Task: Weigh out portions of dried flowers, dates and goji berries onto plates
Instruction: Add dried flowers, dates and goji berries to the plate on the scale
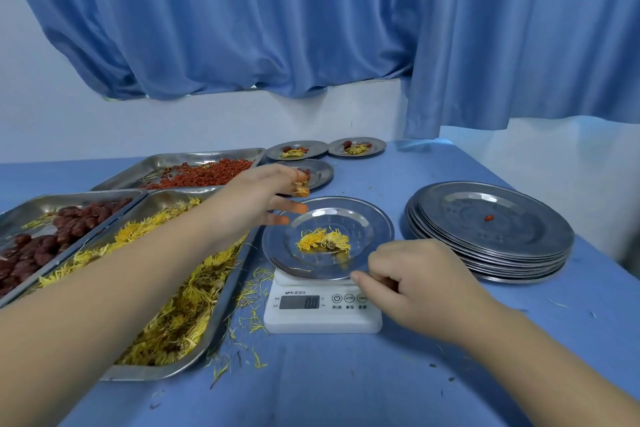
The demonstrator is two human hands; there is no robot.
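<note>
My left hand [263, 194] pinches a dried flower [300, 189] in its fingers just beyond the plate [375, 229] on the scale [322, 319], which holds more flowers [323, 241]. My right hand [415, 284] curls its fingers at the plate's near rim, perhaps gripping it.

Shows polished, reflective metal in the weighing plate [367, 222], the plate stack [519, 236] at three o'clock and the trays [224, 317] at nine o'clock. Shows smooth white plastic in the scale [322, 321], matt blue cloth over the table [346, 392].
</note>
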